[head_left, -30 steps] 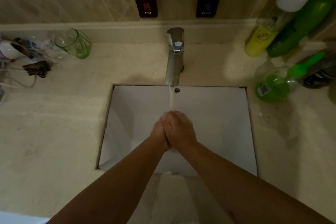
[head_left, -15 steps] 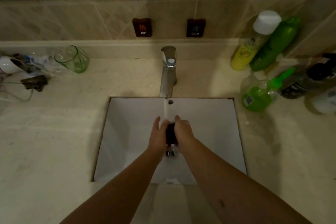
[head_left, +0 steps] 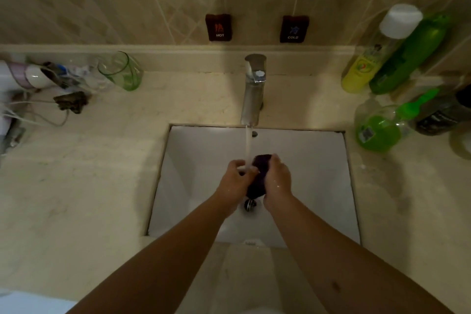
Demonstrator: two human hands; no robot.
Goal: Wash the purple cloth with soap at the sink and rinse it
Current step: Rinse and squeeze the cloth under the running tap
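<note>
A bunched, dark purple cloth point(head_left: 259, 176) is gripped between the left hand point(head_left: 238, 181) and right hand point(head_left: 277, 181) under the chrome tap's point(head_left: 253, 89) thin stream, over the white rectangular sink point(head_left: 318, 173).

On the beige tiled wall behind the tap, a small dark square sign point(head_left: 218, 27) reads "HOT" and a matching dark square sign point(head_left: 293, 29) beside it reads "COLD".
</note>
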